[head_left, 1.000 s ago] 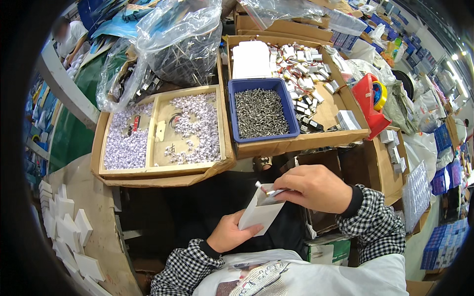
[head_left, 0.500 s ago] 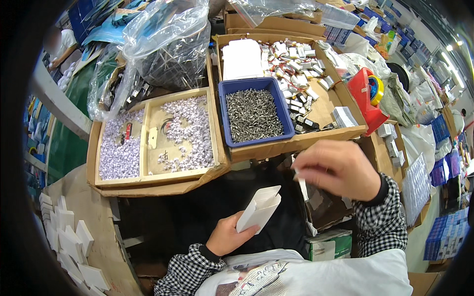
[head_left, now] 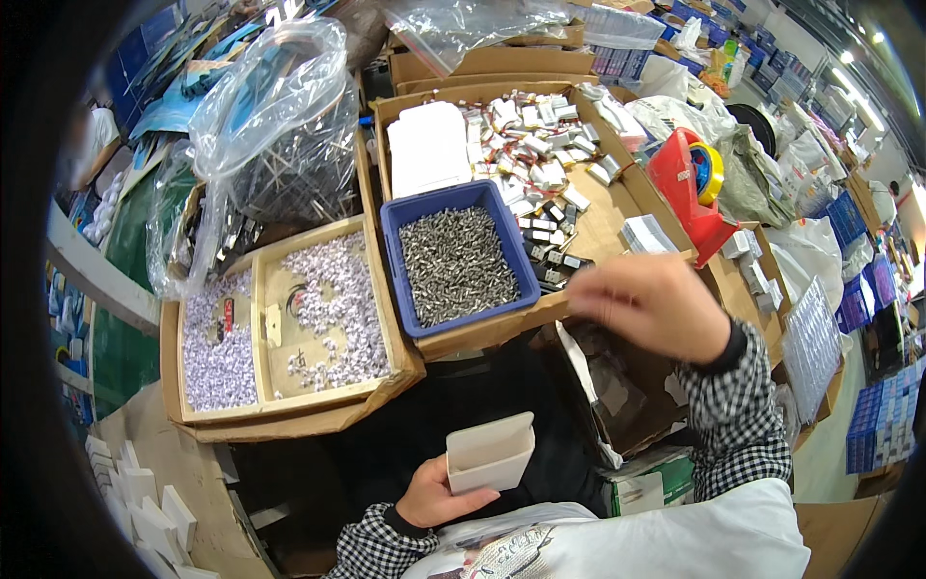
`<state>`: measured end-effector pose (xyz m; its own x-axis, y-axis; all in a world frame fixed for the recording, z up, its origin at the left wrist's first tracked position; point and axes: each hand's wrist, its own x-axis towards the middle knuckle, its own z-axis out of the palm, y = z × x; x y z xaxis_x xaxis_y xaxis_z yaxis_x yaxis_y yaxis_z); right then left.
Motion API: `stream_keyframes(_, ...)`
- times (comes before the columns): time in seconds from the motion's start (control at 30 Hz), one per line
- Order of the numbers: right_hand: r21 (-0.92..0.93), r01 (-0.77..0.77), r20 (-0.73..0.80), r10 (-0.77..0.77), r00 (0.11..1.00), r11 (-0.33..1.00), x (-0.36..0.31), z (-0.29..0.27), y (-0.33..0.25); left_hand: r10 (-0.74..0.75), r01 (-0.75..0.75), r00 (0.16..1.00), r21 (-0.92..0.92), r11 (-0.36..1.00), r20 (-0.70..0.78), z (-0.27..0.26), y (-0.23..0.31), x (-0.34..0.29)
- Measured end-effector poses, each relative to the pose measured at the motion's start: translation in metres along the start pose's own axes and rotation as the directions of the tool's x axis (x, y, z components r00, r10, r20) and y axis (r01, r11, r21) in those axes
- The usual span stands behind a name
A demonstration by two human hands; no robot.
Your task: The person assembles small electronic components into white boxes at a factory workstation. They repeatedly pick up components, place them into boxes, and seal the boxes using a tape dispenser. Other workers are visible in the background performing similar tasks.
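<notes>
The left grip holds the white box, ideally lightly, sparing its open mouth; the right grip, blue bin to its left, is too blurred to tell its state.

Illumination is bright and largely even over the tray, with ceiling lights overexposed at upper right, white highlights streaking the clear bag, and deep shadow with little detail in the space below the tray's near edge. Motion blur smears the right hand, leaving its fingers indistinct, whereas the left hand and box are acceptably sharp, the latter's interior shaded. Fisheye distortion bows the grey beam at left, and heavy black vignetting closes the corners
</notes>
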<state>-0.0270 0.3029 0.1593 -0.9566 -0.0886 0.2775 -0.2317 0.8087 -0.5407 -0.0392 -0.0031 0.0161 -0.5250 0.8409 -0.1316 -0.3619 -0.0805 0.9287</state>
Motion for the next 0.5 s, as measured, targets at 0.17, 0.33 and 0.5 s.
stream_keyframes(0.17,-0.174,-0.315,0.089,0.334,0.938,0.933,0.031,-0.011,0.055,0.026,-0.038,0.997,0.169,0.985,0.071,0.007,-0.004,0.010)
stream_keyframes(0.33,-0.345,-0.125,0.276,0.228,0.934,0.930,0.046,0.008,0.072,-0.037,0.038,0.999,0.092,0.995,-0.008,0.007,-0.002,0.014)
stream_keyframes(0.5,-0.225,-0.198,0.169,0.238,0.956,0.954,0.050,-0.012,0.085,-0.084,0.090,0.995,0.165,0.982,-0.045,-0.002,-0.004,0.007)
